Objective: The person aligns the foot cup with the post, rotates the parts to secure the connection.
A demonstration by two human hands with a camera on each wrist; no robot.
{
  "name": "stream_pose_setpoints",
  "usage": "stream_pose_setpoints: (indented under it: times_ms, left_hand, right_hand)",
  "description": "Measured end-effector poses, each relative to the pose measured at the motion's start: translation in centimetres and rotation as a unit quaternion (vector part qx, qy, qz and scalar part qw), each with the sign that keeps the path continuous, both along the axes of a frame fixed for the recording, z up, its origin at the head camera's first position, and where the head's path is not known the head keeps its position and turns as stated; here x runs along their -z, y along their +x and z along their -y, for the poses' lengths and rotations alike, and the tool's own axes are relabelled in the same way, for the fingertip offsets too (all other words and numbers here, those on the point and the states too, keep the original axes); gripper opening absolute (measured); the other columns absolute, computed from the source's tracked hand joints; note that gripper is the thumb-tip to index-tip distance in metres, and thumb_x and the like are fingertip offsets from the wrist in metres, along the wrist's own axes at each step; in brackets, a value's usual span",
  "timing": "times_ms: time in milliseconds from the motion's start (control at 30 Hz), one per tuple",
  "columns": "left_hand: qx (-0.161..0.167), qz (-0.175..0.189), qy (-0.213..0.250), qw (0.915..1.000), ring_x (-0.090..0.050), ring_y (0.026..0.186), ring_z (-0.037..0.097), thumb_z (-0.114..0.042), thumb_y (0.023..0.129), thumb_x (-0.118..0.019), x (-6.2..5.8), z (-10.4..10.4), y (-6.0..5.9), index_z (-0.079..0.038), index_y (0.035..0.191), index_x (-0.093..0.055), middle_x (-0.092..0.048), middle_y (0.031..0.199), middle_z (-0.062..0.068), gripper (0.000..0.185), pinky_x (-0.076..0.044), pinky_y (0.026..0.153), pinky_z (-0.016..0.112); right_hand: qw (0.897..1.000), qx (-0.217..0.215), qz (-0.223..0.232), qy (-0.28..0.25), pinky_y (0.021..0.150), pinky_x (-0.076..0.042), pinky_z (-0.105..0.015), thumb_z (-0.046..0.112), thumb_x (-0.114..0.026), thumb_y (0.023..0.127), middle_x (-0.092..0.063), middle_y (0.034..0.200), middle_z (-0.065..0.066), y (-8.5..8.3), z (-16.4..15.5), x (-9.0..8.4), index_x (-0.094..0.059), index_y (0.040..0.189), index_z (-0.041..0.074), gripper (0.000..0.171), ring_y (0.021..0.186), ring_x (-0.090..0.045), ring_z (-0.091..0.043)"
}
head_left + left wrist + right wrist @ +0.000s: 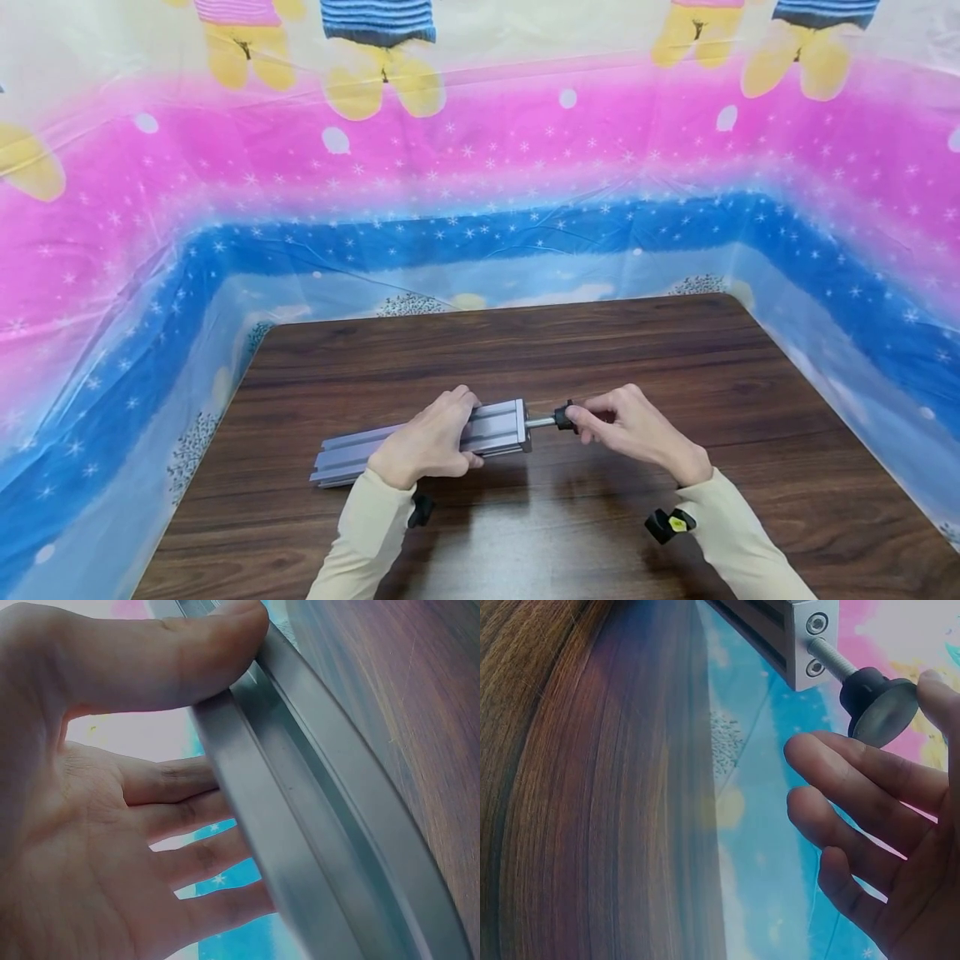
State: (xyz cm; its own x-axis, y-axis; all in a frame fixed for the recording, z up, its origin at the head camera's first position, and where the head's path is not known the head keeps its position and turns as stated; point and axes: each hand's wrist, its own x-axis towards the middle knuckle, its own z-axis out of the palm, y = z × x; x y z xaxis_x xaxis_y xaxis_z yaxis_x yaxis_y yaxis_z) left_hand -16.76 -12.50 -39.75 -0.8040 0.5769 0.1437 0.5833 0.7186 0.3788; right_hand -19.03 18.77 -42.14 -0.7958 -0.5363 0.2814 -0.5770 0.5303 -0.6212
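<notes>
A grey aluminium profile (497,427) lies lengthwise just above the dark wooden table (600,350). My left hand (431,442) grips it from above near its right end. In the left wrist view my thumb (172,652) presses one edge of the profile (315,825) and my fingers (187,825) wrap the far side. A short threaded rod (540,422) sticks out of the profile's end face and carries a black round foot (564,417). My right hand (633,429) pinches that foot. In the right wrist view the foot (877,705) sits at my fingertips (934,690), with the other fingers loosely curved below it.
A plastic sheet (480,167) printed in pink, blue and cartoon figures walls in the table on three sides. Black wrist mounts (670,523) hang under my sleeves. Bare tabletop lies behind the profile and to both sides.
</notes>
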Motion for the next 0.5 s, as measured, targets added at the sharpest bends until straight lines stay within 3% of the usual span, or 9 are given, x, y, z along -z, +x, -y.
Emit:
stream_pose_setpoints:
  times_ms: [167,300,400,500]
  left_hand:
    - [0.000,0.002,0.003,1.0000,-0.046,0.083,0.018,-0.019,0.074,-0.087,0.01,0.03,0.02,0.001,0.111,-0.060,-0.053,0.097,0.004,0.050,-0.044,0.077,0.034]
    - [0.003,0.002,0.005,1.0000,-0.045,0.083,0.018,-0.018,0.074,-0.087,-0.07,0.03,-0.01,0.002,0.111,-0.060,-0.053,0.096,0.005,0.050,-0.044,0.077,0.034]
    - [0.001,0.008,0.005,1.0000,-0.045,0.083,0.018,-0.018,0.075,-0.087,-0.17,-0.01,0.00,0.002,0.112,-0.060,-0.053,0.096,0.005,0.050,-0.043,0.076,0.034]
    - [-0.001,0.015,0.005,0.9999,-0.044,0.083,0.018,-0.018,0.076,-0.087,-0.22,-0.03,0.02,0.002,0.113,-0.060,-0.052,0.096,0.004,0.050,-0.042,0.076,0.034]
  right_hand:
    - [1.000,0.013,0.019,0.016,0.054,-0.045,-0.024,0.030,-0.051,0.106,-0.067,0.066,0.016,0.25,-0.21,-0.32,-0.073,0.074,0.022,0.040,0.056,-0.056,-0.001]
    - [1.000,0.009,0.000,0.016,0.064,-0.051,-0.026,0.032,-0.063,0.100,-0.072,0.087,0.012,0.46,-0.71,-0.58,-0.074,0.105,0.020,0.017,0.071,-0.063,-0.004]
    - [0.999,-0.017,-0.044,0.001,0.070,-0.055,-0.030,0.030,-0.078,0.089,-0.071,0.108,0.009,0.55,-0.90,-0.66,-0.064,0.132,0.021,0.047,0.083,-0.067,-0.010]
    - [0.996,-0.041,-0.077,-0.009,0.071,-0.056,-0.031,0.026,-0.084,0.084,-0.070,0.112,0.009,0.57,-0.89,-0.74,-0.060,0.138,0.023,0.059,0.087,-0.067,-0.011]
